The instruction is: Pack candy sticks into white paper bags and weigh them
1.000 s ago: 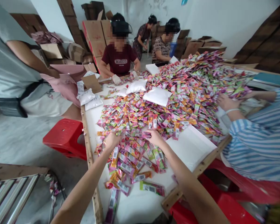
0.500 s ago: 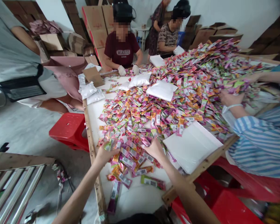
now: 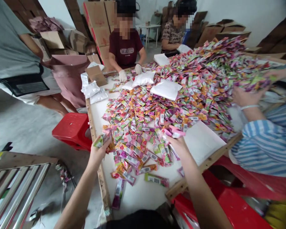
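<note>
My left hand [image 3: 100, 149] is closed around a few small candy packets [image 3: 107, 136], green and orange-red ones, above the table's left edge. On the other side my right hand [image 3: 177, 143] grips a small bunch of pink and orange packets [image 3: 173, 131], lifted over the heap. Between both hands spreads a big pile of packets [image 3: 143, 117] in pink, purple, orange and green, many with barcodes. A green and pink packet [image 3: 156, 179] and a purple packet [image 3: 118, 194] lie loose on the white table top [image 3: 138, 198] close to me.
White envelopes [image 3: 202, 143] lie right of my right hand. Filled white pouches [image 3: 166, 89] rest on the pile. A co-worker's hands [image 3: 249, 95] in striped sleeves hold packets at right; a gloved co-worker [image 3: 126, 47] sits opposite. Red stools [image 3: 71, 128] and a wooden table rim [image 3: 101, 181] border the area.
Both my hands have risen from the heap with packets in them, the left slightly leftward, the right to the right. The striped-sleeved co-worker's hands have shifted right.
</note>
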Motion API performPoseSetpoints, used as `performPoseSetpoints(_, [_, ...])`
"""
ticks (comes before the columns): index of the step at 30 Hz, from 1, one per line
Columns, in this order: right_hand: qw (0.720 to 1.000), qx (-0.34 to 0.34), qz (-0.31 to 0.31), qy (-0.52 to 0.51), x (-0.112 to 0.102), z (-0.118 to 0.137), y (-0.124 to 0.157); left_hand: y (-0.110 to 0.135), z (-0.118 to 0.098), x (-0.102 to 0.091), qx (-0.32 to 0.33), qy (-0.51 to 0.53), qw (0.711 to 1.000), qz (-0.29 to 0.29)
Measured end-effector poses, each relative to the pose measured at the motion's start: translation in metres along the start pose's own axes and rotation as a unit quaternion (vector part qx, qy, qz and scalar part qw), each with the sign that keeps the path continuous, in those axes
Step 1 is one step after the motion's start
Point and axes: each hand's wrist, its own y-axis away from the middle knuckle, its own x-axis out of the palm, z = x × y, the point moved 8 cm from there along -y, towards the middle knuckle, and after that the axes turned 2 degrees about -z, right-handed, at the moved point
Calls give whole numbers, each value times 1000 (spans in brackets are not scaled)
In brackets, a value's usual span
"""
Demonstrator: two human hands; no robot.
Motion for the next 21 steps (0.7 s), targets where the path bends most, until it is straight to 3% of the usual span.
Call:
performPoseSetpoints(3, [1000, 3, 10, 8, -16, -7, 12, -1, -1, 11, -61, 71, 994, 56])
performPoseSetpoints(6, [994, 5, 24, 105, -12, -22, 16, -8, 10, 45, -120, 44, 985, 117])
performPoseSetpoints(9, [963, 18, -79, 257, -25, -28, 6, -30, 11, 89, -72, -118, 982, 125])
performPoseSetpoints(11, [928, 46, -110, 352, -28, -29, -5, -46, 5, 124, -14, -214, 970, 116])
performPoseSetpoints(14, [888, 87, -70, 446, -12, -34, -23, -64, 3, 172, 22, -275, 954, 117])
performPoseSetpoints(16, [879, 92, -44, 466, 4, -37, -33, -69, 5, 194, 29, -303, 945, 120])
performPoseSetpoints(18, [880, 88, -37, 466, 16, -40, -39, -70, 8, 204, 30, -317, 940, 118])
performPoseSetpoints(21, [886, 74, -47, 454, 16, -41, -40, -70, 10, 195, 34, -300, 947, 108])
